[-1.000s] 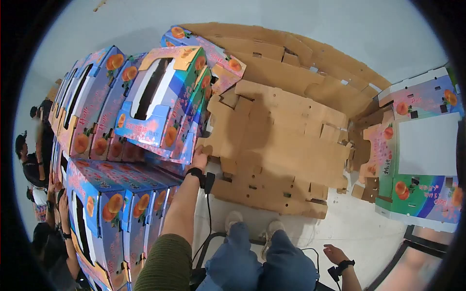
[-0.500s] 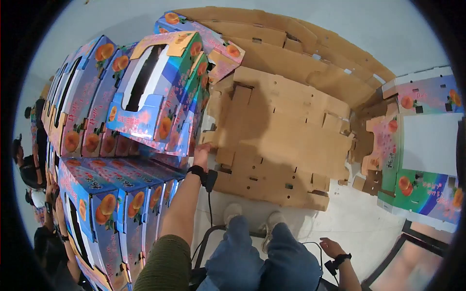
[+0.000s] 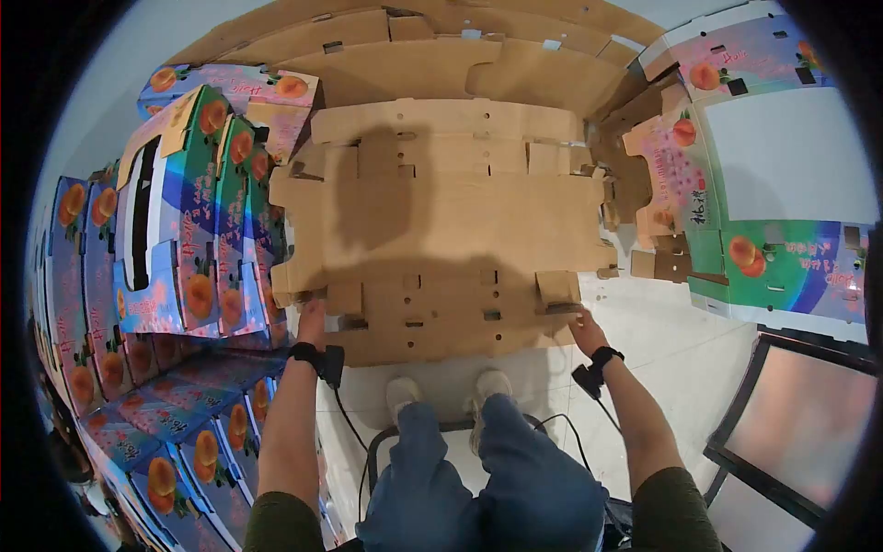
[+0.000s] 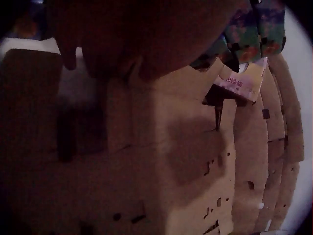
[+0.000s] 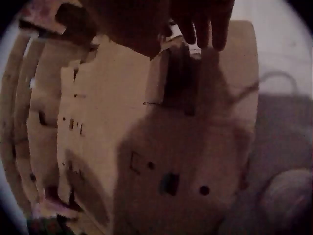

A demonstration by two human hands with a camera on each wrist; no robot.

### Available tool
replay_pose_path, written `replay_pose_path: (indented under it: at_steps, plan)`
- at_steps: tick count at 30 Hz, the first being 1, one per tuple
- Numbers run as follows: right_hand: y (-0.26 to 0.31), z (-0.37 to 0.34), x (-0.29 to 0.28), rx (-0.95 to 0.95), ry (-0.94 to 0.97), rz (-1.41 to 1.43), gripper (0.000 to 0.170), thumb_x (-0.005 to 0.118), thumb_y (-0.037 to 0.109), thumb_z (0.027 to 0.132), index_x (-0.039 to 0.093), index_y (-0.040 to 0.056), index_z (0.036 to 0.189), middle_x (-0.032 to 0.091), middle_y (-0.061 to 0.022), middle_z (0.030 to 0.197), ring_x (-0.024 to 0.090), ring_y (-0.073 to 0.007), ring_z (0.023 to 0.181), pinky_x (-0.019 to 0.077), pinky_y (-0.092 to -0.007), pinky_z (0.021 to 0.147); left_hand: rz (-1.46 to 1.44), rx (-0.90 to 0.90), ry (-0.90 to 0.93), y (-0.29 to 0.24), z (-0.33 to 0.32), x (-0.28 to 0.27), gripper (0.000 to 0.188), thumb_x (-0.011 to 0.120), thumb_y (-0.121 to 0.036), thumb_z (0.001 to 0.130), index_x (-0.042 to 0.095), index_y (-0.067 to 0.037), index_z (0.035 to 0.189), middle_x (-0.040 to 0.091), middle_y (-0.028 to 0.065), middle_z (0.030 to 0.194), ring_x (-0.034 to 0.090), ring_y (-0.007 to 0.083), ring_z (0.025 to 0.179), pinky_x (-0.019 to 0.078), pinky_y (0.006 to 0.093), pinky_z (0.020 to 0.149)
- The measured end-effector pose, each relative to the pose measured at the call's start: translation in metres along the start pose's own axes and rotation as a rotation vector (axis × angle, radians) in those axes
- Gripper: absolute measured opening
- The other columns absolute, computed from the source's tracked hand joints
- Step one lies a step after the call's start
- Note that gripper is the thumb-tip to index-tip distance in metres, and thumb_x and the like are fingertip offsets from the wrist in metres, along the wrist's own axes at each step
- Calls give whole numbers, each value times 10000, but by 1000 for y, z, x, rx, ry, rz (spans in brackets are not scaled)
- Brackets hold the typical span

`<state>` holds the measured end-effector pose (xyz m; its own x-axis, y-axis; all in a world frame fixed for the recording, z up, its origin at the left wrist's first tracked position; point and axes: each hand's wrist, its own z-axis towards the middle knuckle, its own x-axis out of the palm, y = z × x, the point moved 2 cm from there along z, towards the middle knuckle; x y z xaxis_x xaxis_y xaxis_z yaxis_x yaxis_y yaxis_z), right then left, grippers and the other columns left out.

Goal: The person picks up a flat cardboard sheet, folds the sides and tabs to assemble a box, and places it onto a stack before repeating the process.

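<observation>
A flat brown die-cut carton blank (image 3: 460, 221) lies in front of me in the head view, slots and fold flaps along its near edge. At its near left corner my left hand (image 3: 314, 324) holds the cardboard edge by a flap (image 3: 345, 298); in the left wrist view the hand is dark against the board. My right hand (image 3: 587, 333) is at the near right corner, beside another flap (image 3: 557, 288). The right wrist view shows its fingers (image 5: 217, 34) extended past the edge, the thumb close to the flap's fold.
Printed peach cartons (image 3: 175, 230) are stacked on the left, with more cartons (image 3: 198, 442) below them. Brown cardboard sheets (image 3: 395, 69) stand behind the blank. At right is a printed carton (image 3: 782, 175), partly opened out, above a black-framed panel (image 3: 800, 414).
My right hand has come from low beside my legs up to the blank's near right corner. The head view has turned left-to-right, so the blank now sits squarely ahead; my left hand stays at its left edge.
</observation>
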<state>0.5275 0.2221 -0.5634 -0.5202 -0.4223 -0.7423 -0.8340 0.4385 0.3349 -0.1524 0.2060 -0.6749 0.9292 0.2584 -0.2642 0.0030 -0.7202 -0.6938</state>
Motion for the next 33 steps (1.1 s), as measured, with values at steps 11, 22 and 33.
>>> replay_pose_path:
  at_steps: [11, 22, 33]
  plan:
    - [3, 47, 24, -93, 70, 255, 642, 574, -88, 926, 410, 68, 1527, 517, -147, 1470, 559, -268, 1310, 503, -358, 1047, -185, 344, 164, 43, 26, 16, 427, 638, -130, 994, 560, -56, 1407, 646, 32, 916, 506, 81, 663, 409, 256, 565]
    - [40, 24, -45, 4, 123, 890, 411, 513, 334, 1088, 592, 23, 1345, 687, -76, 1213, 641, -179, 1110, 525, -339, 929, 117, 539, 205, 43, -20, 3, 518, 619, -48, 965, 483, -78, 1464, 680, 49, 1039, 635, 132, 849, 504, 278, 722]
    - [6, 61, 20, -213, -62, 491, 345, 539, 285, 1081, 633, 82, 1343, 686, -27, 1185, 644, -134, 957, 520, -295, 848, -240, 9, 172, -35, -83, 3, 523, 648, -35, 939, 524, -60, 1446, 689, 57, 1013, 654, 148, 906, 555, 300, 851]
